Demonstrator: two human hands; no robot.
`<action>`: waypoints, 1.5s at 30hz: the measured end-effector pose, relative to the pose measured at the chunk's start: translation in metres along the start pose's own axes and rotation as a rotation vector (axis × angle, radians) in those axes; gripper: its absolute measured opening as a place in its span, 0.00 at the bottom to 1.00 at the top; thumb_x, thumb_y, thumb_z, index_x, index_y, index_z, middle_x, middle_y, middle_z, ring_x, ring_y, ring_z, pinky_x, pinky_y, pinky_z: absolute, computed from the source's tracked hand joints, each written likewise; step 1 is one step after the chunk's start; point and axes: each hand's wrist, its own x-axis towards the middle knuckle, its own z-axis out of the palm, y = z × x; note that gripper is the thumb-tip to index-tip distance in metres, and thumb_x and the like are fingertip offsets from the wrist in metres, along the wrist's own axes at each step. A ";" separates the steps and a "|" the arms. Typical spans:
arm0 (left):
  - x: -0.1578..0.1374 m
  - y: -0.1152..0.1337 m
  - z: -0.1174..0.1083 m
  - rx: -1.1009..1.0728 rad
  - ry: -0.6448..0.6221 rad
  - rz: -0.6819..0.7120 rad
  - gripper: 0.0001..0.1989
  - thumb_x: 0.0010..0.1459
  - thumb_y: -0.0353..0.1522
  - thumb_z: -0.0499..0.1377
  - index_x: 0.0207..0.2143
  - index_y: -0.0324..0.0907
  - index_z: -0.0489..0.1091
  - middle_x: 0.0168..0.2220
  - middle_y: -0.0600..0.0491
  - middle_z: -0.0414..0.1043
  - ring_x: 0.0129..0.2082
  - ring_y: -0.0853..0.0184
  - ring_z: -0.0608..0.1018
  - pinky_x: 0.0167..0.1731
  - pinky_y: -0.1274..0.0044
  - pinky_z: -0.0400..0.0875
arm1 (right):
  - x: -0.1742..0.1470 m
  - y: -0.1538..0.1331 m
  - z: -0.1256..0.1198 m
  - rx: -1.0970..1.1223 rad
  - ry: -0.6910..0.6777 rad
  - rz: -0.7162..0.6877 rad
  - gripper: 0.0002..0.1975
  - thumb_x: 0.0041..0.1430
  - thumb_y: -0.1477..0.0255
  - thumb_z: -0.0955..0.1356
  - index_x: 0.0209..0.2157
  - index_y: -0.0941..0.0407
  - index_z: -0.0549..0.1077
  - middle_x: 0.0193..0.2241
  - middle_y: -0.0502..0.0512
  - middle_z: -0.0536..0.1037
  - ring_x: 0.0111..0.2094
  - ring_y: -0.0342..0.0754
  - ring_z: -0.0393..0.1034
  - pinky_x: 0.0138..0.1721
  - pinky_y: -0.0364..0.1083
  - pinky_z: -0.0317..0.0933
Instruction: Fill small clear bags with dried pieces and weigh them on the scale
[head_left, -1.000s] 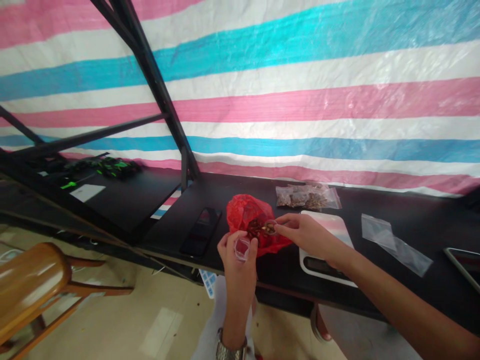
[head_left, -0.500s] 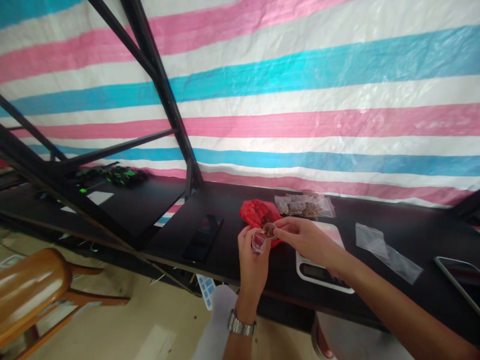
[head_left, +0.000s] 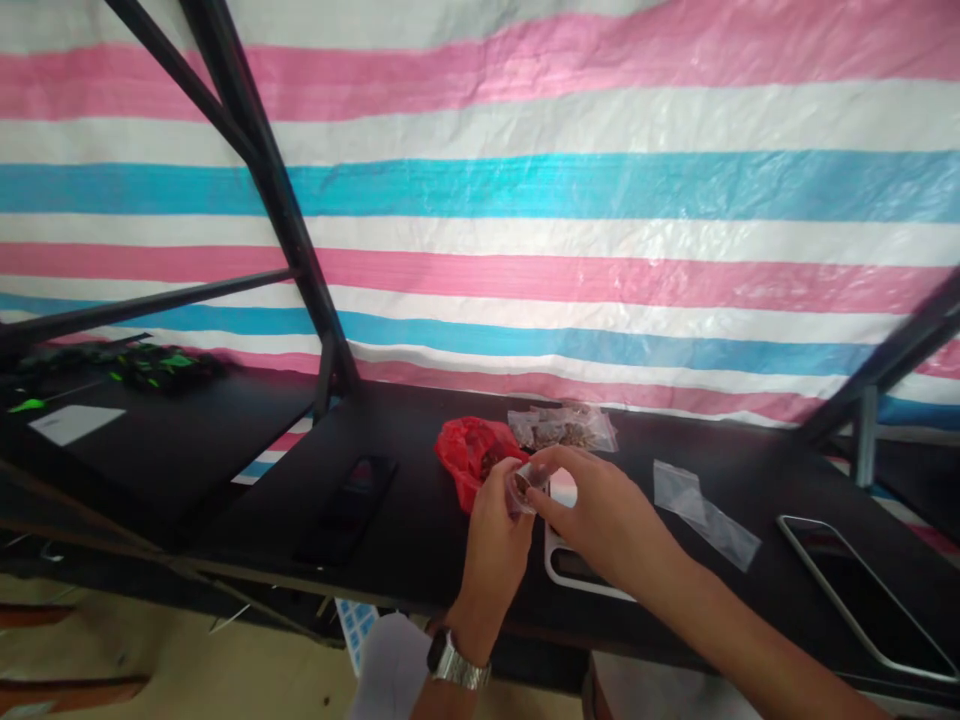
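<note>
My left hand (head_left: 496, 540), with a metal-banded watch at the wrist, is closed on a small clear plastic bag (head_left: 515, 503). My right hand (head_left: 611, 515) pinches a small round clear cup (head_left: 523, 482) with brown bits in it, tilted at the bag's mouth. Fingers hide part of both, so I cannot tell how far the cup reaches inside. Just behind and left of my hands, an open red plastic bag (head_left: 457, 455) has brown bits in it. Beneath my right hand lies a white digital scale (head_left: 553, 565), partly covered.
Filled clear bags (head_left: 562, 428) lie at the back of the black table (head_left: 420, 560). Flat clear zip bags (head_left: 705, 515) and a phone (head_left: 862, 600) are on the right. A dark flat device (head_left: 352, 505) lies left. A black metal frame (head_left: 281, 200) rises behind.
The view has shifted right. The cup in my right hand has tipped over towards the small bag in my left hand, and the hands are closer together.
</note>
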 end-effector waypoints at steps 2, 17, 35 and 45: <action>0.000 0.000 0.007 -0.076 -0.038 -0.023 0.23 0.59 0.29 0.63 0.58 0.45 0.66 0.56 0.42 0.76 0.55 0.55 0.79 0.55 0.63 0.72 | 0.000 0.002 -0.001 -0.102 0.022 -0.042 0.10 0.61 0.73 0.73 0.45 0.49 0.80 0.46 0.54 0.84 0.49 0.55 0.78 0.51 0.51 0.67; -0.008 -0.013 -0.010 -0.080 -0.017 0.024 0.21 0.64 0.33 0.63 0.59 0.46 0.69 0.59 0.44 0.75 0.60 0.55 0.76 0.62 0.60 0.68 | 0.006 0.005 0.016 -0.351 0.113 -0.314 0.14 0.65 0.73 0.71 0.52 0.49 0.78 0.49 0.56 0.83 0.49 0.58 0.77 0.52 0.57 0.69; -0.026 -0.016 -0.026 0.076 0.522 -0.136 0.19 0.63 0.45 0.64 0.51 0.45 0.75 0.51 0.46 0.68 0.48 0.58 0.77 0.50 0.65 0.76 | 0.077 0.016 0.064 -0.386 -0.104 -0.154 0.09 0.67 0.69 0.70 0.47 0.53 0.78 0.48 0.59 0.83 0.53 0.57 0.76 0.53 0.50 0.64; 0.008 -0.026 -0.031 0.078 0.360 -0.099 0.12 0.60 0.41 0.66 0.44 0.48 0.79 0.54 0.44 0.75 0.61 0.50 0.72 0.64 0.55 0.64 | 0.094 0.027 0.082 -0.389 -0.202 -0.050 0.11 0.65 0.69 0.69 0.48 0.54 0.79 0.46 0.61 0.85 0.48 0.57 0.79 0.44 0.48 0.66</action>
